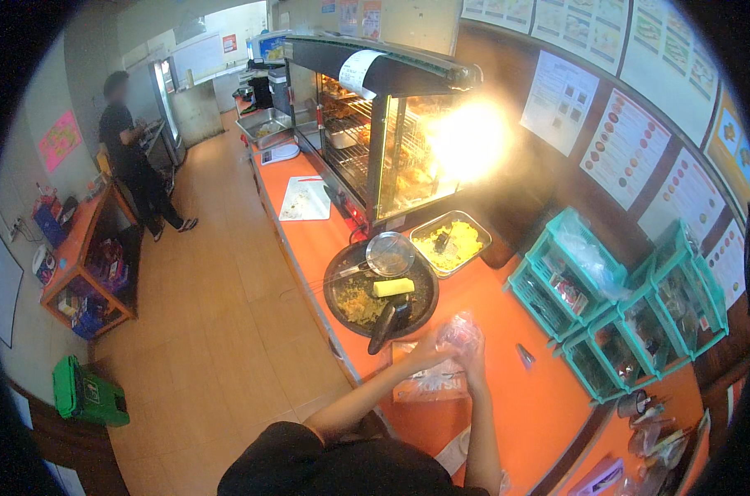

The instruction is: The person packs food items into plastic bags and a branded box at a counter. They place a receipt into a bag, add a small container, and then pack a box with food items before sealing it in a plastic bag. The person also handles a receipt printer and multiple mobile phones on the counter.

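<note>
Both my hands are closed around a clear crinkled plastic bag (458, 331) above the orange counter. My left hand (427, 352) grips its near left side. My right hand (472, 357) wraps its right side; what the bag holds is too blurred to name. Below my hands lies a flat plastic packet (429, 385) with white print. Just beyond them stands a wide dark bowl (335, 277) with yellowish crumbly food in it. A yellow cylinder (393, 287), a round mesh strainer (390, 254) and a dark-handled tool (385, 326) rest in or across this bowl.
A metal tray (484, 255) of yellow food sits beside a lit glass display warmer (378, 157). Teal stacked baskets (557, 289) hold packets at the right. A white cutting board (305, 199) lies farther along the counter. Another person (129, 136) stands across the aisle, near a green bin (90, 391).
</note>
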`<action>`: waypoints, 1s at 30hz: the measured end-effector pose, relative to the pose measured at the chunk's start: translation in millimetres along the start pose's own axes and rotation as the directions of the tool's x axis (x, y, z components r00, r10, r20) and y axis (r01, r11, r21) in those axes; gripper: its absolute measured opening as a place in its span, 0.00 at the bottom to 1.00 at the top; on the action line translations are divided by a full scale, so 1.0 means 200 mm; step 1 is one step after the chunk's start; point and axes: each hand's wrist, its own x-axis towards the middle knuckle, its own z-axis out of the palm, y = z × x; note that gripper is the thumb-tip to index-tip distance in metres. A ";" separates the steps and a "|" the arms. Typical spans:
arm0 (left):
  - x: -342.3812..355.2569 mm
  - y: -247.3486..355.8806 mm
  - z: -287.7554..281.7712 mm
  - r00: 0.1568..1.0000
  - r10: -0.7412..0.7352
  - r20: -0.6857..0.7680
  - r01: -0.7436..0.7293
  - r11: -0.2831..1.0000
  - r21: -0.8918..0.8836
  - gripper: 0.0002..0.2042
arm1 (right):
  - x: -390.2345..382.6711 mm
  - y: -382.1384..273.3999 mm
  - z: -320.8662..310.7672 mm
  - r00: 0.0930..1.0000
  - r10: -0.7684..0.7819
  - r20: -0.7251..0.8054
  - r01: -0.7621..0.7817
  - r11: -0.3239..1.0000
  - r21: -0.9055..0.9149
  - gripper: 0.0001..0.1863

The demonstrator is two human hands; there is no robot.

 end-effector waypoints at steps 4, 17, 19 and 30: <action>0.06 0.19 -0.05 0.978 -0.207 -0.012 0.196 0.943 -0.269 0.14 | 0.02 -0.08 -0.04 0.993 0.107 0.047 -0.115 0.971 0.211 0.31; 0.00 0.48 -0.06 0.797 -0.130 0.589 0.107 0.992 0.073 0.21 | -0.15 -0.34 0.05 0.989 0.081 0.122 -0.088 0.995 0.051 0.24; -0.02 0.47 -0.03 0.892 -0.015 0.453 0.031 0.999 -0.028 0.21 | -0.13 -0.35 0.02 0.985 0.074 0.158 -0.068 0.997 -0.046 0.22; -0.11 0.50 -0.02 0.942 -0.291 0.167 0.218 0.909 0.356 0.16 | -0.04 -0.31 0.03 0.976 -0.215 0.011 0.208 0.928 -0.310 0.05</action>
